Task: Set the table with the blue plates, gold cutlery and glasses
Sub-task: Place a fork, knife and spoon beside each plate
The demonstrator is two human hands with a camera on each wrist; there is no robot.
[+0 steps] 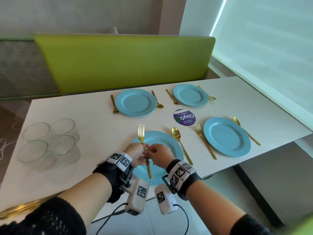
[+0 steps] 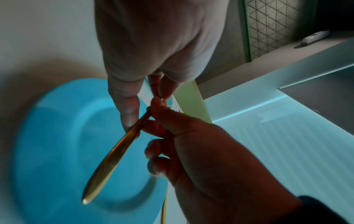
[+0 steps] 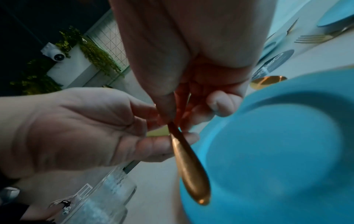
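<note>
A gold fork hangs tines-up over the left side of the nearest blue plate. My left hand and right hand both pinch its stem. In the left wrist view the fork handle slants down over the plate, held between the left hand and the right hand. The right wrist view shows the handle below the right hand, with the left hand beside it. A gold spoon lies right of this plate.
Three other blue plates each have a fork and spoon beside them. Several empty glasses stand grouped at the table's left. A round purple sticker lies mid-table. A green bench back runs behind.
</note>
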